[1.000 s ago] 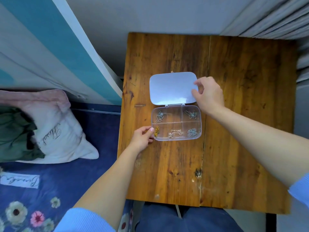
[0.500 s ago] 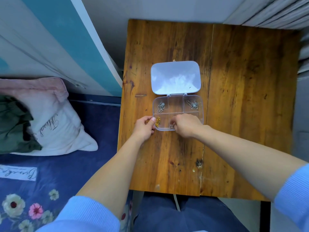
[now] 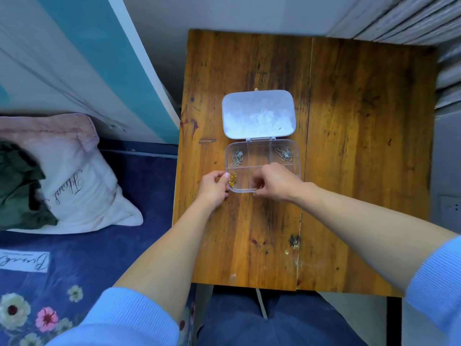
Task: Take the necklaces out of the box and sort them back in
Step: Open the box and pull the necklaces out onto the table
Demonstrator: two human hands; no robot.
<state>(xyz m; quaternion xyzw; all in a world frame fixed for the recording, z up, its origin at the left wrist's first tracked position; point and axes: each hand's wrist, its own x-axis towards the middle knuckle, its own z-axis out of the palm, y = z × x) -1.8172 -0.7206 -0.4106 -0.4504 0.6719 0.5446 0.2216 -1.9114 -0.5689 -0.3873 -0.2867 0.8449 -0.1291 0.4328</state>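
A clear plastic box (image 3: 296,156) lies on the wooden table (image 3: 349,146) with its lid (image 3: 258,114) folded flat behind it. One silver necklace (image 3: 237,156) fills the back left compartment, another silver necklace (image 3: 284,154) the back right, and a gold necklace (image 3: 232,180) the front left. My left hand (image 3: 213,188) grips the box's front left corner. My right hand (image 3: 274,182) reaches into the front middle compartment with its fingertips pinched together. It covers the necklace there and the front right compartment.
The table's left edge meets a bed with a dark blue flowered cover (image 3: 74,258) and a white pillow (image 3: 74,181). A wall and a blue-and-white panel (image 3: 112,58) stand behind. My knees (image 3: 249,320) are under the near edge.
My right hand left the lid, came down into the front row and pinched shut over the middle compartment. My left hand has stayed on the box's corner.
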